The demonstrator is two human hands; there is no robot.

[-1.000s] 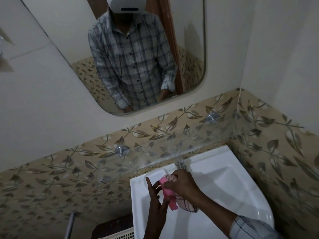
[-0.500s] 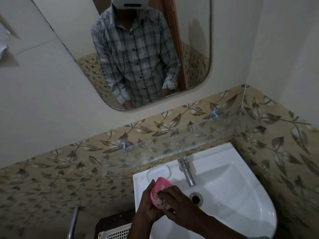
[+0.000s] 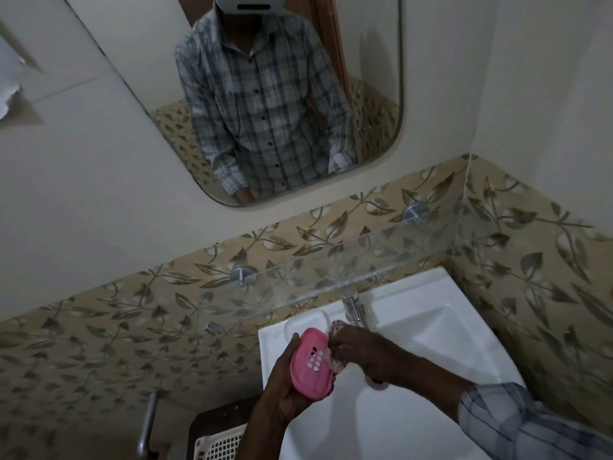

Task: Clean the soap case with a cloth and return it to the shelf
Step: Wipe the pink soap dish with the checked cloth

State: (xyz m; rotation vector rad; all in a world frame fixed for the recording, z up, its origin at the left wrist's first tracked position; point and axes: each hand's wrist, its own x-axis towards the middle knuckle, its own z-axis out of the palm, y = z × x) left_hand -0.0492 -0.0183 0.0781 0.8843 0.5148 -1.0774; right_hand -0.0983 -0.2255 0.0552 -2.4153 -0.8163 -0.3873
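Cradling the single pink soap case [image 3: 311, 363] from below, the left hand [image 3: 282, 390] grips it with fingers and thumb wrapped round its edges, the slotted face tipped up toward the camera, seemingly so the cloth can reach it. At three o'clock of the case, the right hand [image 3: 360, 350] has its fingers bunched on the one patterned cloth [image 3: 335, 328] and presses it against the case's rim. How much cloth lies behind the case is hard to tell in this dim light. Both hands work over the one white sink [image 3: 431, 410], low at six o'clock in the view, likely so that drips fall into the basin. One tap [image 3: 353, 310] stands at twelve o'clock of the hands. Above it runs one glass shelf [image 3: 365, 260] on two metal brackets [image 3: 243, 274], where the case belongs; the wiping looks unfinished. One mirror [image 3: 374, 94] hangs higher, and one white basket [image 3: 219, 443] sits at seven o'clock.
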